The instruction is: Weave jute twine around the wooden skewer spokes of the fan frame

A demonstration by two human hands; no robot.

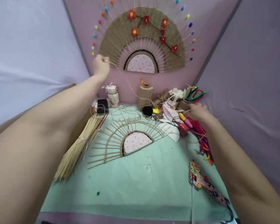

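My left hand (pixel 101 67) is closed at the lower left corner of a decorated woven fan (pixel 112 37) on the back wall. A thin pale stick runs from its fingers along the fan's lower edge. Red felt flowers and a dark branch decorate the fan, and coloured balls tip its sticks. My right hand (pixel 198 111), somewhat blurred, stretches its fingers beside a brown cup (pixel 184 105) of scissors (pixel 196 93). On the table between my arms lies an unfinished fan frame (pixel 107 144) of sticks, with a pink-dotted half-round centre (pixel 137 142).
A bundle of thin sticks (pixel 78 147) lies at left. Behind stand a white jar (pixel 113 96) and a twine spool (pixel 145 96), near a black yarn ball (pixel 147 111). Bright pipe cleaners (pixel 200 133) and a flower-patterned glue gun (pixel 207 183) with a cord lie at right.
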